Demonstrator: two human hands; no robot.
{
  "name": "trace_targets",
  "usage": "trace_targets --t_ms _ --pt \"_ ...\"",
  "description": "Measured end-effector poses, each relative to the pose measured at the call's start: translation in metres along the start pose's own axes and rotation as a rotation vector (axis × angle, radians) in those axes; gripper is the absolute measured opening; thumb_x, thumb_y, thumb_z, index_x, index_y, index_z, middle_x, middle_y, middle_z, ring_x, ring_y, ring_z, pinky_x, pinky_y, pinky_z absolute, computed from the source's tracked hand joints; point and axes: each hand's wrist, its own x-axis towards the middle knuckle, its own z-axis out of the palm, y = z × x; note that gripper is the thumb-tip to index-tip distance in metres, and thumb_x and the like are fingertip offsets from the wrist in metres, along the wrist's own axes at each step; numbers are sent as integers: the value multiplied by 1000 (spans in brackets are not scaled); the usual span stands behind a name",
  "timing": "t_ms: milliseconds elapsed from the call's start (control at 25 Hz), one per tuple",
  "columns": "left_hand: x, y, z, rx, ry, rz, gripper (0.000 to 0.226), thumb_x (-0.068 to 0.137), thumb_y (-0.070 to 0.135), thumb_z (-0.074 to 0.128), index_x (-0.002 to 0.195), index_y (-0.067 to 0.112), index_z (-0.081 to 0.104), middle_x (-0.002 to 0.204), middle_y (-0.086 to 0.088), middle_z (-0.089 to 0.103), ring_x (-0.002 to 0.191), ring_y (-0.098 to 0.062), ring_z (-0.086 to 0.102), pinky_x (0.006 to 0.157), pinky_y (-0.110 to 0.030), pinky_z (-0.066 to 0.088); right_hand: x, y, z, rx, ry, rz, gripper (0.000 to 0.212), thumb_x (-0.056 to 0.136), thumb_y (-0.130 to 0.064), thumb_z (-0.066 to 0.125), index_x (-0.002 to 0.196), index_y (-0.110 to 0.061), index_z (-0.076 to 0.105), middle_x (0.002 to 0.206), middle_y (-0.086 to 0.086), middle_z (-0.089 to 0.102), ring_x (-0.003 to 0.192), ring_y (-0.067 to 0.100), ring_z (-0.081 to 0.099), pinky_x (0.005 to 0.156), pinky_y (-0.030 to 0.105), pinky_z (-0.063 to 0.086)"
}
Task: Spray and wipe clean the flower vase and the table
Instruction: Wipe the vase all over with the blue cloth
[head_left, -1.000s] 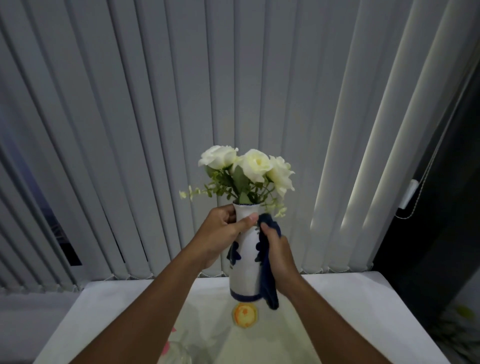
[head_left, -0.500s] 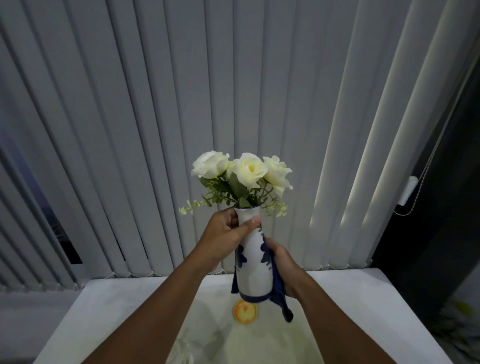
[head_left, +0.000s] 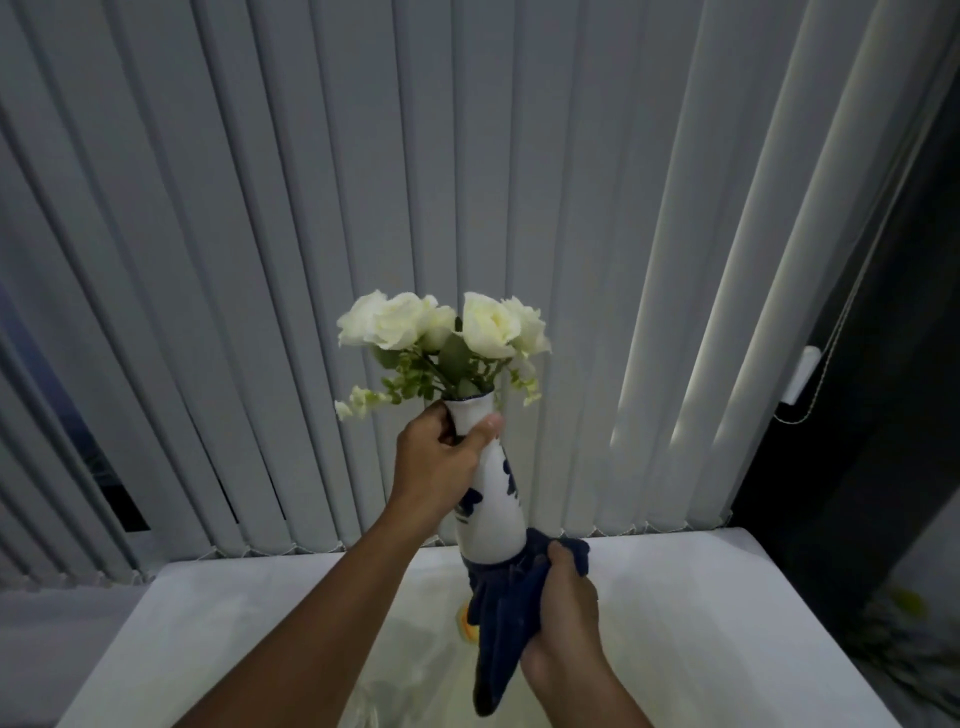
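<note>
Pale vertical blinds (head_left: 519, 208) behind, my left hand (head_left: 434, 465) clamps the flower vase (head_left: 488, 499) by its neck, lifted off the table (head_left: 701, 597), so my right hand (head_left: 563, 608), closed around the blue cloth (head_left: 501, 623), can wipe its base

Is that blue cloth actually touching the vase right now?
Touching. The head view shows the right hand pressing the cloth around the foot of the vase, no gap between them. The left hand grips its neck.
</note>
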Motion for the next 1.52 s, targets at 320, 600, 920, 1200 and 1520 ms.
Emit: trace_targets --t_ms 320,600,920,1200,1520 --pt "-2 -4 1 -13 -22 -37 25 83 32 82 102 16 77 98 2 81 94 -15 77 89 -43 62 -7 -12 24 -526 -66 -1022 36 99 -47 43 114 -19 62 99 -7 72 89 6 67 80 26 58" --pt "8 1 -13 -207 2 -155 4 89 21 78 91 17 77 86 1 81 74 -9 76 63 -20 58 49 25 -30 -1229 -407 -1762 58 103 -45 41 152 -15 33 165 -5 22 152 23 22 121 51 26" --pt "11 13 -13 -157 -184 -119 22 89 16 77 110 14 76 102 -2 81 84 -7 76 68 -19 58 35 -17 14 -681 -425 -1105 51 97 -26 52 147 -20 43 139 -19 56 117 -17 52 95 13 50" --pt "19 32 -21 -163 -197 -46 14 89 13 77 103 15 75 95 1 80 79 -5 76 68 -18 59 34 -59 55 -441 -343 -472 32 102 -36 49 84 -16 66 76 4 70 76 18 67 67 30 52" --pt "14 14 -25 -157 -174 -37 28 89 21 77 116 16 71 105 2 79 95 -12 76 78 -22 59 37 -30 35 -16 -434 143 31 98 -29 53 111 -4 66 94 23 77 67 37 75 54 42 61"
